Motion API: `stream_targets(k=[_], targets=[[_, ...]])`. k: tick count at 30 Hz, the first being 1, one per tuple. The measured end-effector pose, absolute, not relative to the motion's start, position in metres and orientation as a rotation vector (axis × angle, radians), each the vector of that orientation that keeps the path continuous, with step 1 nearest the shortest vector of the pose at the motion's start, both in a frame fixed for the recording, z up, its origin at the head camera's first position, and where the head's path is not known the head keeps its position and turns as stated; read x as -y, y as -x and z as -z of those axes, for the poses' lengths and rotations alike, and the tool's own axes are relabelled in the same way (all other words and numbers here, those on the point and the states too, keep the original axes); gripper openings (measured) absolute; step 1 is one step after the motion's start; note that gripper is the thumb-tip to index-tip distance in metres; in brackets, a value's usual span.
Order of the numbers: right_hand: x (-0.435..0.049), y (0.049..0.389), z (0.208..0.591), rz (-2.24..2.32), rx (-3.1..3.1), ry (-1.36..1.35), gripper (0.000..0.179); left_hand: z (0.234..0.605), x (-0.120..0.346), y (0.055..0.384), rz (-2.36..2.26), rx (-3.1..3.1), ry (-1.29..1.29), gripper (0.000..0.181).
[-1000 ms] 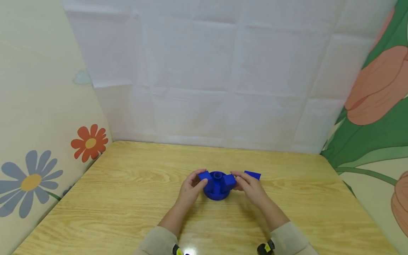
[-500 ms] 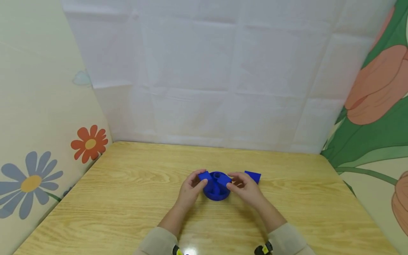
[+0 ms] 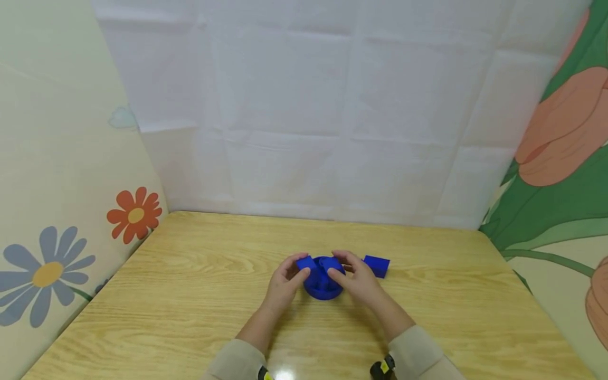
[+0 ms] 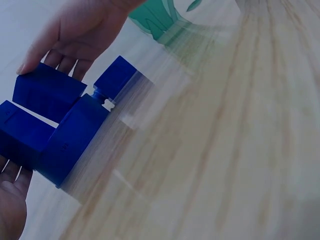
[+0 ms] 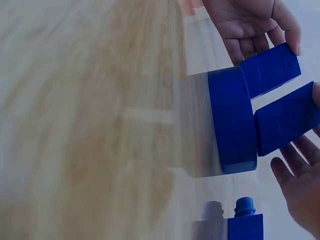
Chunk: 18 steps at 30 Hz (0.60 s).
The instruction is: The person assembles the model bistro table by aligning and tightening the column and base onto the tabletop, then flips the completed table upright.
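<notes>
A round, shallow blue dish [image 3: 323, 295] stands on the table between my hands. My left hand [image 3: 282, 284] pinches one blue block [image 3: 307, 264] between thumb and fingers at the dish's left side. With thumb and fingertips, my right hand [image 3: 360, 279] holds another blue block [image 3: 331, 263] at the right side, overlapping the dish's central hub in the head view. Both blocks rise out of the dish and lean outward in the right wrist view, where a narrow gap parts the left block [image 5: 270, 69] from the right block [image 5: 289, 119].
Just right of my right hand lies a loose blue block [image 3: 378, 266]; its round knob [image 5: 245, 206] shows in the right wrist view. A white cloth [image 3: 294, 116] hangs behind the wooden table [image 3: 199, 295], with flower-patterned panels at both sides.
My right hand has moved left with its block, bringing it inward over the dish and close to the left block. More of the loose block now shows. The left hand has stayed nearly still.
</notes>
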State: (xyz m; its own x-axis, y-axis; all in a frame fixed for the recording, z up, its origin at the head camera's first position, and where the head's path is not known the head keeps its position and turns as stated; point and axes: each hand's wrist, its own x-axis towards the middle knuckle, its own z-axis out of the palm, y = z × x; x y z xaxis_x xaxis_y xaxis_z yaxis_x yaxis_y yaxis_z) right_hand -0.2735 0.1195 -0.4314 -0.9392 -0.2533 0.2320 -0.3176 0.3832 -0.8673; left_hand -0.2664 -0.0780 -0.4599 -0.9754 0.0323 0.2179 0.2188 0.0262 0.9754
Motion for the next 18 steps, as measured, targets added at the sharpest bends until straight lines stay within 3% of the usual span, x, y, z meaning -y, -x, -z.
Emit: stream_targets(k=[18], targets=[[-0.115,0.286,0.428,-1.472,2.685,-0.401,0.044,0.460,0.079,0.266,2.102,2.154,0.263,0.038]])
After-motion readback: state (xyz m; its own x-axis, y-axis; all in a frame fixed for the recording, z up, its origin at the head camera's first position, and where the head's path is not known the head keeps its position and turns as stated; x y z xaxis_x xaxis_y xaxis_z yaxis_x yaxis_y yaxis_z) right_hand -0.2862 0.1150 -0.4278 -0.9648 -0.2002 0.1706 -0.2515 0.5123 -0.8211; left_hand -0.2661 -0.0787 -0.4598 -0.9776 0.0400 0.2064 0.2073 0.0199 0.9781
